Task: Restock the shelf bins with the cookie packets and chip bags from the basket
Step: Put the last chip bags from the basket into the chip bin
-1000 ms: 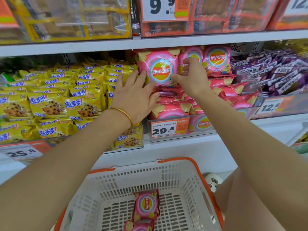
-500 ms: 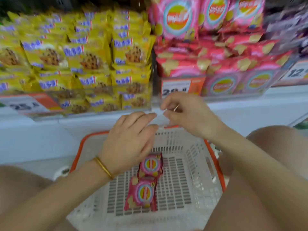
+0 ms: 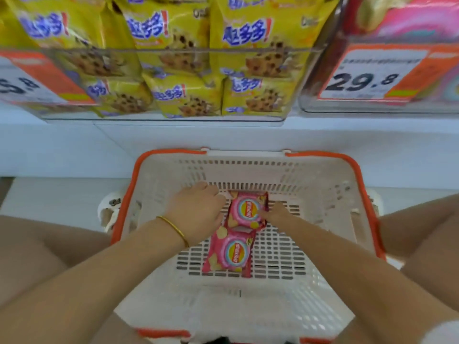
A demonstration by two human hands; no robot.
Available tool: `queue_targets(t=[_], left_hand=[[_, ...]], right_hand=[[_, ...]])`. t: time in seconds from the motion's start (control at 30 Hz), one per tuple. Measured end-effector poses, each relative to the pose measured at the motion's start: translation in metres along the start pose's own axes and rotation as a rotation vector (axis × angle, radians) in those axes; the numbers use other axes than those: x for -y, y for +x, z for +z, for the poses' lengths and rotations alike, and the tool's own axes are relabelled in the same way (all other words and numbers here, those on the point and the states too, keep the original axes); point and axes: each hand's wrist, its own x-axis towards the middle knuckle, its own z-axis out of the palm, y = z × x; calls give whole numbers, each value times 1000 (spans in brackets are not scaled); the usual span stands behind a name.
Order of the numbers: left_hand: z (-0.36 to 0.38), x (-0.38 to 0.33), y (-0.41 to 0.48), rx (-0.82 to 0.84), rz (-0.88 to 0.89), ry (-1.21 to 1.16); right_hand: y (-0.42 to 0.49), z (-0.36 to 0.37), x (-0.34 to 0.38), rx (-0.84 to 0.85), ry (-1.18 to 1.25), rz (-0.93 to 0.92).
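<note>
The fingertips of the left hand [image 3: 196,214] were tucked out of sight under its knuckles, and the right hand [image 3: 277,214] was small and blurred, so whether either gripped or merely touched could not be told. Up top, the cookie packets [image 3: 186,95] were cut off by the frame; a tag [image 3: 367,75] read 29.8. Two pink bags with round yellow-and-red logos lay end to end on the floor of the basket [image 3: 323,184], the far bag [image 3: 248,211] and the near bag [image 3: 232,253], their ends overlapping. Both arms reached down into the basket and the hands flanked the far bag — left at its left edge, right at its right. A gold bracelet [image 3: 173,228] circled the left wrist.
</note>
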Motion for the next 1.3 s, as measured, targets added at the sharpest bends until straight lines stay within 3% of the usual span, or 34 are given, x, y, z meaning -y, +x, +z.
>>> queue_targets(t=[0.13,0.37,0.57,0.73,0.9,0.97,1.07,1.2,1.3], left_hand=[[-2,-2,5,77,-62,33],[-1,1,6,135,-95,15],[1,-3,15,188,-330,-359],[-9,-6,22,96,-545,-778],[-28,-24,14,-18,-457,-1141],[-42,-28,8,-60,-381,-1056],[-70,-34,0,-79,-212,-771],[-122,-56,-4,-138,-4,-777],[-167,-76,-5,-335,97,-879]], right_hand=[[14,18,4,16,209,211],[26,21,-5,69,394,306],[-18,-24,9,252,525,338],[-67,-53,37,400,710,134],[-110,-73,48,428,619,-47],[-123,-91,50,303,525,-129],[-150,-125,56,36,226,-400],[-204,-151,68,203,71,-630],[-236,-173,70,70,173,-771]])
